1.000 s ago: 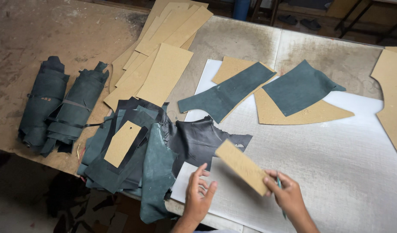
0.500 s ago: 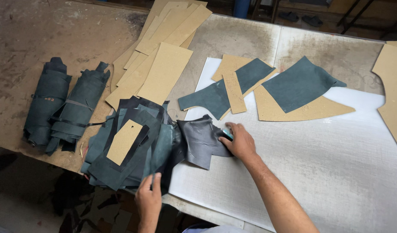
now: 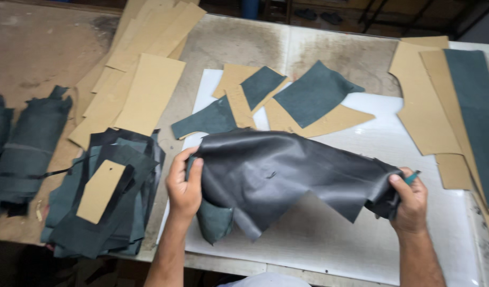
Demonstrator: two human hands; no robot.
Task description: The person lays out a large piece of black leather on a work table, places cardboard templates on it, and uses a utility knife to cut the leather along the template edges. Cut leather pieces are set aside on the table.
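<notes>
So both hands are on the same thing right now — a big dark leather hide stretched out flat-ish above the white cutting board on the desk. Left hand is closed on the hide's left edge, thumb on top, fingers curled under. Right hand is clamped on the far right corner, and there's a bit of something teal poking out of that fist — can't tell what it is.

The hide's long axis runs left to right, straight between the two hands, sagging a little in the middle with a flap hanging down toward the near edge. Neither hand is nearer; each has its own end.

Just beyond it lie cut teal leather pieces on tan cardboard patterns. Off to the left sits a stack of teal hides with a cardboard tag on top.
</notes>
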